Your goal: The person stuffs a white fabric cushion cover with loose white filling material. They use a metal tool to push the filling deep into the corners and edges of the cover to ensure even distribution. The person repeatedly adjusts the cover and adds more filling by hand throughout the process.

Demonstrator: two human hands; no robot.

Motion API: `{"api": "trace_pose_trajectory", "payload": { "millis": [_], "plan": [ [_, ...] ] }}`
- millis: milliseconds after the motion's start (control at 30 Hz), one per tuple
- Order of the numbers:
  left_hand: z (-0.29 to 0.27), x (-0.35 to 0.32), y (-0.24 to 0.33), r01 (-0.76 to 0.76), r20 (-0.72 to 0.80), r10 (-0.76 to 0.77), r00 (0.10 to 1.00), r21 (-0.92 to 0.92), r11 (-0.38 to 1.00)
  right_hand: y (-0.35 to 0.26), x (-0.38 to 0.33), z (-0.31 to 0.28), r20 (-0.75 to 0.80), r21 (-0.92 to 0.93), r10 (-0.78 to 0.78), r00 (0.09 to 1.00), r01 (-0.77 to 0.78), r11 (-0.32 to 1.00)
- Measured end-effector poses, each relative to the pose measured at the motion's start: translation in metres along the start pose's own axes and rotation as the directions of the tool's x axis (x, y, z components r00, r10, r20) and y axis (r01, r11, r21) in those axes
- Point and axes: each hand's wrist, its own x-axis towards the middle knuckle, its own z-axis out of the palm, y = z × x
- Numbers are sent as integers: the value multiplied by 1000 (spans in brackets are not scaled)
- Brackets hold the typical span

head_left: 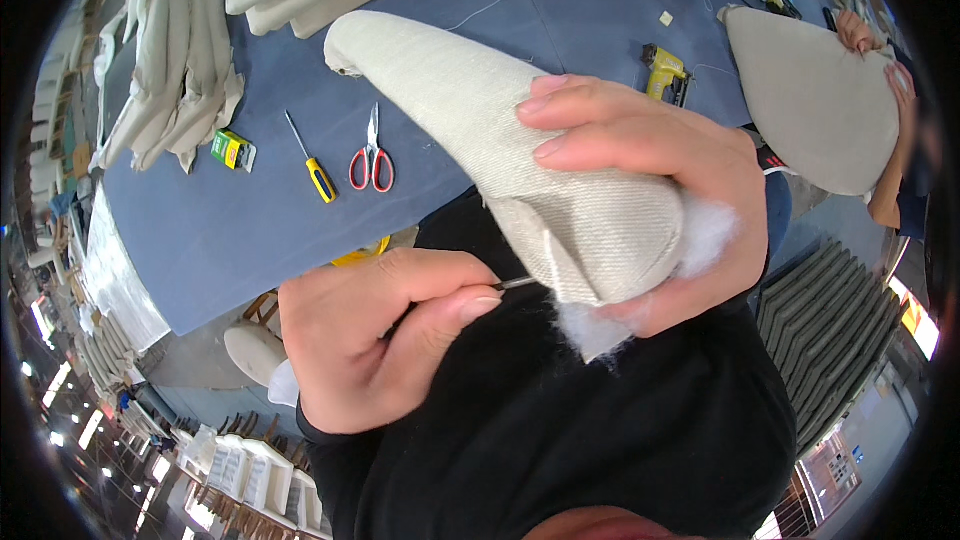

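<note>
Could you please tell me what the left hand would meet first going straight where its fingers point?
Probably the beige fabric-covered padded piece in the right hand, though depth is unclear.

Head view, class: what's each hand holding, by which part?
Left hand: thin metal tool, gripped part hidden. Right hand: beige padded piece, by its broad end.

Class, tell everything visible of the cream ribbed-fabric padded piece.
The cream ribbed-fabric padded piece is long, tapering up and left over the flat blue table; the right hand holds its broad, rounded end. Fluffy white stuffing sticks out there, beside a folded fabric flap. The left hand points a thin metal tool at its edge.
</note>
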Motion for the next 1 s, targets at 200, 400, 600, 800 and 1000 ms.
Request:
{"api": "trace_pose_trajectory", "payload": {
  "millis": [200, 400, 600, 800, 1000],
  "plan": [
    [4, 2, -7, -46, 17, 48, 999, -119, 992, 5, -5, 11, -28, 49, 8, 1000, -7, 999],
    [5, 1, 9, -26, -16, 25, 1000, -89, 996, -4, 2, 20, -23, -23, 35, 999, -35, 999],
    [2, -5, 8, -49, -22, 48, 999, -6, 999, -5, 5, 20, -14, -25, 55, 998, -55, 998],
    [-2, -5, 19, -26, -1, 26, 1000, 13, 1000, -8, 9, 27, -16, -36, 29, 999, -29, 999],
    [-9, 3, 5, -30, 94, 42, 995, -118, 993, -9, 11, 32, -41, -84, 46, 998, -49, 995]
  ]
}}
